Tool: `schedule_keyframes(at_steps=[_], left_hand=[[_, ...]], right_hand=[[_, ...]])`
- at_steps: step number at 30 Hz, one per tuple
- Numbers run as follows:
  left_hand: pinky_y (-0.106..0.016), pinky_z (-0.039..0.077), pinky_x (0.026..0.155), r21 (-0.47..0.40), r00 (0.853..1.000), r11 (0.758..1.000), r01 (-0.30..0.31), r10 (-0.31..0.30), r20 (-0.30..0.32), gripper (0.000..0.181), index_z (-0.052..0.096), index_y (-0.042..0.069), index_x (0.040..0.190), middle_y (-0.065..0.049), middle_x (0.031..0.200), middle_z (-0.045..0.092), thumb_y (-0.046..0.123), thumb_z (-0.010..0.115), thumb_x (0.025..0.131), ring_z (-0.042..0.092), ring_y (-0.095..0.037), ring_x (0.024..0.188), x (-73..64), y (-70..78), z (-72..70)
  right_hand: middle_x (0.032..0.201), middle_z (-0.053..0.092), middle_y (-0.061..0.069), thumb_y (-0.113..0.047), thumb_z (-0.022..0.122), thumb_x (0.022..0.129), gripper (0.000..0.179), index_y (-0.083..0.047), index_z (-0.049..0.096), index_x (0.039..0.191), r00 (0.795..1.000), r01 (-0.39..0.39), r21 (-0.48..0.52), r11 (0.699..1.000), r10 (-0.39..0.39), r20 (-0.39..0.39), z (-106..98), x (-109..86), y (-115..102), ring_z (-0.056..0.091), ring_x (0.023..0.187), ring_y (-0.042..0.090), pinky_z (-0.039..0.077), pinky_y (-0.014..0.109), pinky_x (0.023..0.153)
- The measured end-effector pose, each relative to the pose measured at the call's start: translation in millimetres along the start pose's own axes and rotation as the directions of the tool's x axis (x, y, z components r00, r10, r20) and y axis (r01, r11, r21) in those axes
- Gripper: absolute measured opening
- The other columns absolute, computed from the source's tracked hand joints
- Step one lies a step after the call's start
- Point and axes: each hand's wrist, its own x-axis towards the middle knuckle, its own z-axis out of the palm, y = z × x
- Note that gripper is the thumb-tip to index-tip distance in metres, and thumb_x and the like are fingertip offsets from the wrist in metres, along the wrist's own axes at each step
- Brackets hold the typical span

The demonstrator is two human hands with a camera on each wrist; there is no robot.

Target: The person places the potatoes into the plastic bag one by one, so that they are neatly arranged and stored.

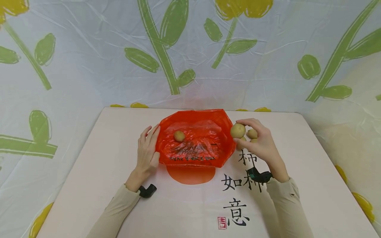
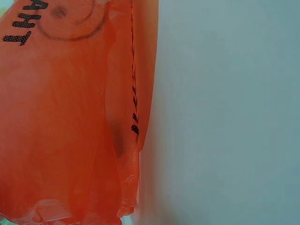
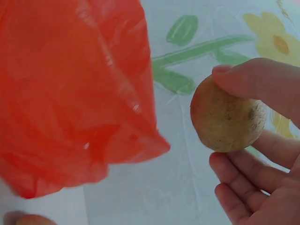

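Note:
A red plastic bag (image 1: 196,142) with dark printing lies open on the table, and one small potato (image 1: 179,136) is inside toward its left. My left hand (image 1: 147,148) holds the bag's left edge. The bag (image 2: 61,122) fills the left part of the left wrist view, where the hand itself is hidden. Between thumb and fingers, my right hand (image 1: 262,138) pinches a round tan potato (image 3: 227,115) beside the bag's right rim. Other potatoes (image 1: 252,133) lie on the table behind that hand, partly covered by it.
The pale table (image 1: 98,185) has an orange round print (image 1: 190,175) in front of the bag and black characters (image 1: 236,211) at the right. A sheet with green leaves and yellow flowers (image 1: 190,66) hangs behind and beside the table.

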Motion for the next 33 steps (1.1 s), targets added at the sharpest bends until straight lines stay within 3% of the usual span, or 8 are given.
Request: schedule_keyframes(at_steps=[6,11,16,27,33], left_hand=[[-0.057,0.028,0.099,0.001,1.000,1.000,0.003,-0.003,-0.002,0.078,0.047,-0.005,0.142,-0.018,0.148,0.045,0.007,0.034,0.066,0.033,-0.045,0.134,-0.9,0.2,0.1],[-0.058,0.028,0.100,-0.002,1.000,1.000,0.006,-0.006,-0.002,0.078,0.047,-0.005,0.143,-0.018,0.148,0.045,0.007,0.034,0.066,0.032,-0.045,0.135,-1.0,0.6,-0.2],[-0.057,0.029,0.100,0.000,1.000,1.000,0.007,-0.007,0.006,0.079,0.046,-0.004,0.144,-0.017,0.149,0.045,0.008,0.034,0.066,0.032,-0.044,0.136,-0.9,1.1,-0.4],[-0.057,0.028,0.100,-0.005,1.000,1.000,0.008,-0.008,0.013,0.079,0.046,-0.003,0.144,-0.017,0.149,0.044,0.008,0.035,0.067,0.031,-0.044,0.136,-0.9,1.1,-0.2],[-0.057,0.029,0.098,-0.007,1.000,1.000,0.003,-0.003,0.004,0.079,0.046,-0.004,0.143,-0.018,0.148,0.045,0.007,0.035,0.066,0.033,-0.045,0.135,-0.7,1.1,-0.2]], right_hand=[[0.116,0.067,0.006,0.001,0.084,0.072,0.053,-0.003,0.067,0.122,0.999,0.018,0.014,1.000,-0.018,0.042,6.5,16.4,-2.9,0.056,0.109,0.015,0.040,0.024,0.093],[0.116,0.067,0.003,-0.004,0.083,0.075,0.051,-0.006,0.066,0.123,0.996,-0.049,0.007,0.999,0.049,0.079,11.4,29.7,-15.0,0.057,0.107,0.017,0.041,0.035,0.093],[0.114,0.067,0.010,-0.006,0.081,0.076,0.050,-0.003,0.065,0.124,0.986,-0.118,-0.001,0.993,0.118,0.115,17.1,44.1,-27.3,0.058,0.104,0.025,0.041,0.046,0.093],[0.112,0.068,0.016,-0.009,0.079,0.079,0.048,0.002,0.064,0.124,0.929,-0.265,0.015,0.964,0.251,0.272,39.5,83.2,-38.2,0.065,0.098,0.030,0.051,0.043,0.087],[0.106,0.069,0.017,-0.008,0.078,0.077,0.044,0.004,0.067,0.118,0.910,-0.268,-0.008,0.963,0.256,0.325,56.0,95.6,-41.6,0.066,0.095,0.030,0.051,0.041,0.083]])
